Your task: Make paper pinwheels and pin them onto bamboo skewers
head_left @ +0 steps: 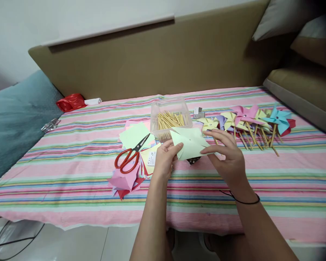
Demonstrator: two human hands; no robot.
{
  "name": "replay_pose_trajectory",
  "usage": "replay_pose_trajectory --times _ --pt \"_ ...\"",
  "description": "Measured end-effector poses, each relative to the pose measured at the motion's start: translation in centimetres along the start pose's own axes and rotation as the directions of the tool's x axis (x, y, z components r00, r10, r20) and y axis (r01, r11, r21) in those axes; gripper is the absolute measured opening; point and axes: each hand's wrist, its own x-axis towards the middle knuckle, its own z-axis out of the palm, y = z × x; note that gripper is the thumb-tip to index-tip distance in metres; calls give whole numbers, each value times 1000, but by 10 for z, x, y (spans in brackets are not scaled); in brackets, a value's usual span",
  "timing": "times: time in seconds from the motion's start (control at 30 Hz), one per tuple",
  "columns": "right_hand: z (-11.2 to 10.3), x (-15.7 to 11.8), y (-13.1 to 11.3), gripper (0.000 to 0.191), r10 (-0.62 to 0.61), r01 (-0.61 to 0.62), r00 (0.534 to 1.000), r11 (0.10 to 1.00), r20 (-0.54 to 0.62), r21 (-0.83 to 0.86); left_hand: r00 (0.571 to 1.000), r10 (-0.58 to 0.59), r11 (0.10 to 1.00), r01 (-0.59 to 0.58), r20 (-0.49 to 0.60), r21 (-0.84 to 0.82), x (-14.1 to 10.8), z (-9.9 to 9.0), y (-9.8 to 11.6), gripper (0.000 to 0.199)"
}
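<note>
A pale green paper square (190,142) with slits cut in from its corners is held up between both hands. My left hand (166,157) pinches its left edge, thumb on top. At the right edge, the fingers of my right hand (226,154) grip a corner beside a slit. Just behind the paper stands a clear plastic box (186,105) of short wooden sticks (170,119). Scissors with red handles (130,157) lie to the left on stacked paper sheets (134,134). Part of a small dark object (193,160) shows beneath the paper.
Finished paper pinwheels (246,115) on sticks lie in a heap at the right. Pink and red cut papers (125,179) sit at front left, near a small white box (151,158). A small grey box (199,113) stands behind. A red plastic bag (71,102) rests at back left.
</note>
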Motion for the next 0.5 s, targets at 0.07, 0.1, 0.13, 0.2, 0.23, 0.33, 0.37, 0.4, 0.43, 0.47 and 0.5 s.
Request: replay_pose_trajectory --times 0.07,0.1,0.13,0.2,0.23,0.33,0.37,0.4,0.43,0.47,0.5 --pt "1 -1 1 22 116 -114 993 991 -20 71 999 14 1000 -14 -43 6 0 0 1 28" --pt "1 -1 1 20 195 -189 980 975 -39 119 998 20 1000 -20 -62 5 -1 -1 2 27" --pt "2 -2 2 17 283 -269 957 947 -60 177 997 27 1000 -26 -74 6 -1 -1 3 27" --pt "4 -2 2 11 468 -426 881 846 -65 321 996 36 999 -35 -82 21 -1 -4 5 24" --pt "5 -1 2 12 558 -502 829 768 -32 398 997 34 999 -31 -74 35 -1 -6 6 24" --pt "7 1 1 27 742 -690 653 498 153 526 1000 -1 996 1 -5 89 -2 -12 4 23" --pt "8 1 0 33 766 -726 610 437 203 531 1000 -14 993 11 23 113 -2 -13 3 24" --pt "8 1 -1 38 782 -749 581 403 228 526 998 -26 990 19 49 137 -2 -14 1 25" --pt "8 1 -3 44 790 -760 566 390 235 520 997 -36 987 24 71 158 -3 -14 0 25" --pt "8 1 -4 49 794 -766 561 391 233 511 995 -44 984 29 86 173 -3 -14 -1 26" --pt "8 1 -5 52 796 -768 562 399 226 501 994 -51 983 34 94 179 -4 -13 -1 27"
